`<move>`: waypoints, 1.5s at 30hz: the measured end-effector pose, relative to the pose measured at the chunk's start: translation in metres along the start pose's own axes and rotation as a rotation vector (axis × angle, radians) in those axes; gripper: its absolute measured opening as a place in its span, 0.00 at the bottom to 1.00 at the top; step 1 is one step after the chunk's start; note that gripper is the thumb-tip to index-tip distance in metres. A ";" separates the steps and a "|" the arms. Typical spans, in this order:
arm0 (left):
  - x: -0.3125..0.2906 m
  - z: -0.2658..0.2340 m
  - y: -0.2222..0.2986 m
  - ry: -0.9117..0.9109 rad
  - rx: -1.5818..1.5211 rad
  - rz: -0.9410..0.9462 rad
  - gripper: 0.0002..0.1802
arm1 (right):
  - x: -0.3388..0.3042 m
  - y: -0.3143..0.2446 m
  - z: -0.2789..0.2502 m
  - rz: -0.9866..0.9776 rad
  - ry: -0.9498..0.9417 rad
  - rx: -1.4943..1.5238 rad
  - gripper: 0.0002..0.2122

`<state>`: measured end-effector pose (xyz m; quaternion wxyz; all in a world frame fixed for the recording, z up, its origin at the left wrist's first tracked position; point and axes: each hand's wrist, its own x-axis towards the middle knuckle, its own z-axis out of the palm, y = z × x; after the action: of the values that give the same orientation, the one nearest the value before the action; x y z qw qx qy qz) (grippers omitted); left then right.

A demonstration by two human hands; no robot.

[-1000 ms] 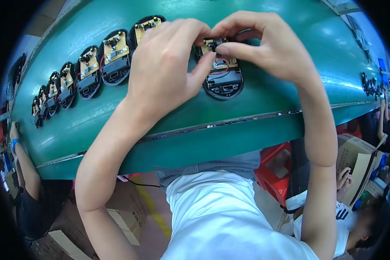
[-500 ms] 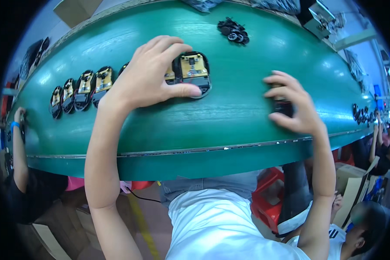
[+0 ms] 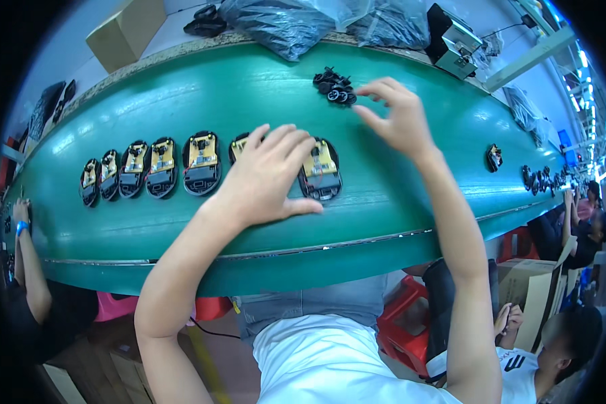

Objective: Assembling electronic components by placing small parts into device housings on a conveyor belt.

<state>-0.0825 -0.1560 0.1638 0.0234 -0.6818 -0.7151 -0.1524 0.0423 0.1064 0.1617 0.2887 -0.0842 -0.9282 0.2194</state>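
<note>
On the green bench lies a row of black oval housings [image 3: 203, 165] with yellow circuit boards inside, open side up. My left hand [image 3: 266, 175] is spread over the right end of that row, thumb stretched out beside the rightmost housing [image 3: 322, 172]; what lies beneath the palm is hidden. Close to a small heap of black wheel-shaped parts [image 3: 334, 86], my right hand [image 3: 397, 114] hovers with thumb and fingers apart and nothing visible between them. Farther right, a single housing [image 3: 494, 158] sits alone on the bench.
More dark parts [image 3: 544, 180] lie at the bench's far right. Plastic bags [image 3: 283, 27], a cardboard box [image 3: 126, 34] and a metal device [image 3: 454, 44] stand along the back. Other people sit at both sides; a red stool [image 3: 404, 323] is below.
My right hand has let go of a housing on the right and moved left and away to the black parts. My left hand stays over the row. The view has shifted.
</note>
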 end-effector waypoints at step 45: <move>0.001 0.004 0.004 0.266 -0.251 -0.193 0.09 | -0.047 -0.072 0.032 0.012 -0.128 0.459 0.10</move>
<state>-0.0780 -0.1539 0.1608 0.0179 -0.5815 -0.7432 -0.3304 0.0597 0.0178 0.1473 0.2394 -0.0077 -0.8700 0.4310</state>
